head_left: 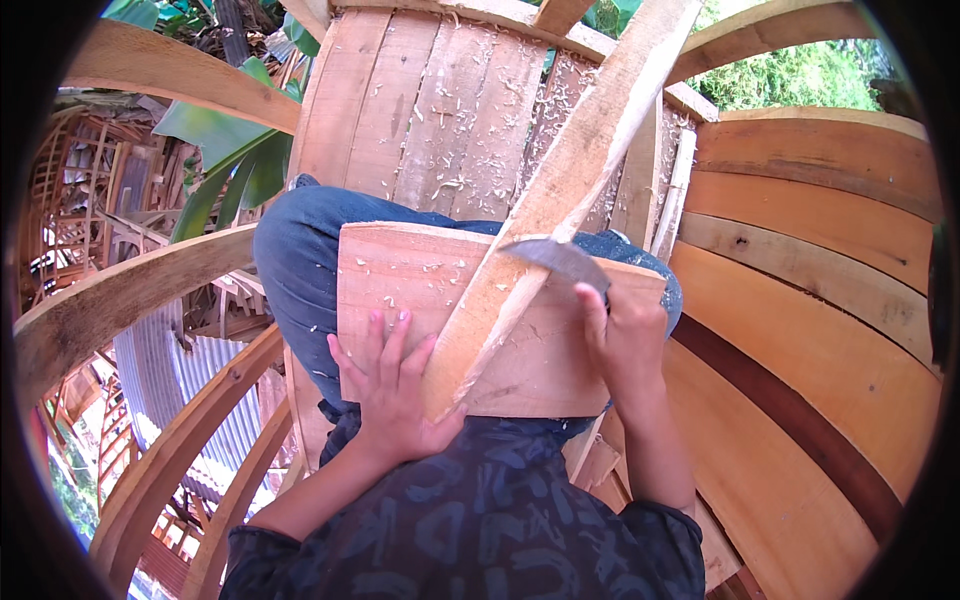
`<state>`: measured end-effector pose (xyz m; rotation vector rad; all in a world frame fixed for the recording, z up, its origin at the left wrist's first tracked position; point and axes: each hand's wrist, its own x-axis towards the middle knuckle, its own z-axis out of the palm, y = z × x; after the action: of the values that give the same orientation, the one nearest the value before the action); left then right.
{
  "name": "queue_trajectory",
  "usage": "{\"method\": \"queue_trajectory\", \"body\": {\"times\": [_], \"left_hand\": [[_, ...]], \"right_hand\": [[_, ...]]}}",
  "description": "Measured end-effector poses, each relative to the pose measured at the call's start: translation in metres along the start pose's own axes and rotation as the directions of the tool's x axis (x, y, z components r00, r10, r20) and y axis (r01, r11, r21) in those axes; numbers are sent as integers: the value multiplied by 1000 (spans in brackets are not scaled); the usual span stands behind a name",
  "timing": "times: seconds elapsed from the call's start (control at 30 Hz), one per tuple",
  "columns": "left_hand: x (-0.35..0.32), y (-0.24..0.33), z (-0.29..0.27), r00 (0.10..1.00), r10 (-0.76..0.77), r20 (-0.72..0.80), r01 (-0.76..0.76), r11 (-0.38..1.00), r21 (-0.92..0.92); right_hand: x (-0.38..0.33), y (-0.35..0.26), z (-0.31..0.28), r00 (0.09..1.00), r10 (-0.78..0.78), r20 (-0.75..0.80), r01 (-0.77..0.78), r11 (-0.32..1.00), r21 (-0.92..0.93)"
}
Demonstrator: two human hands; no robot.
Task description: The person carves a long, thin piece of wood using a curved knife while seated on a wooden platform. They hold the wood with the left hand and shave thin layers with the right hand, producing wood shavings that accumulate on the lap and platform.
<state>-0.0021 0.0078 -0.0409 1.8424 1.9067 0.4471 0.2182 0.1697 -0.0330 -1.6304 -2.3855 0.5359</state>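
Note:
Across my lap lies a broad wooden board [400, 265] with a few shavings on it. A long wooden plank [560, 190] rests slantwise over the board, from near my belly up to the far right. My left hand [390, 385] lies on the board with fingers spread, its thumb side against the plank's near end. In my right hand [628, 330] is a curved knife [558, 262], a sickle-like blade with its handle hidden in my fist. The blade crosses the plank just beyond its middle part over my lap, at the right edge.
Curled shavings litter the plank floor [460, 110] ahead of my knees. A wall of wide boards [800, 270] rises on the right. Curved wooden ribs [130, 280] stand at the left, with corrugated metal sheets [215, 380] and a large green leaf [225, 130] beyond.

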Motion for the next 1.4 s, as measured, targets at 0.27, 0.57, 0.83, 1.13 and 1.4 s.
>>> {"method": "queue_trajectory", "body": {"times": [0.27, 0.57, 0.83, 1.13, 1.4], "left_hand": [[0, 2, 1, 1000, -11, -1, 11, 1000, -9], [0, 4, -1, 1000, -3, -18, 3, 1000, -12], [3, 2, 5, 998, 29, -51, -30, 999, -21], [2, -3, 11, 999, 22, -42, -24, 998, -51], [6, -3, 13, 999, 0, -48, -2, 999, -50]], "right_hand": [[2, 23, -10, 1000, 7, 7, -6, 990, -144], [7, 5, -6, 993, -119, -1, 118, 986, -118], [-12, -6, -2, 971, -232, 61, 236, 969, -78], [-13, -1, 14, 992, -125, -32, 123, 991, -54], [-9, 3, 20, 998, -24, -64, 24, 1000, 6]]}}
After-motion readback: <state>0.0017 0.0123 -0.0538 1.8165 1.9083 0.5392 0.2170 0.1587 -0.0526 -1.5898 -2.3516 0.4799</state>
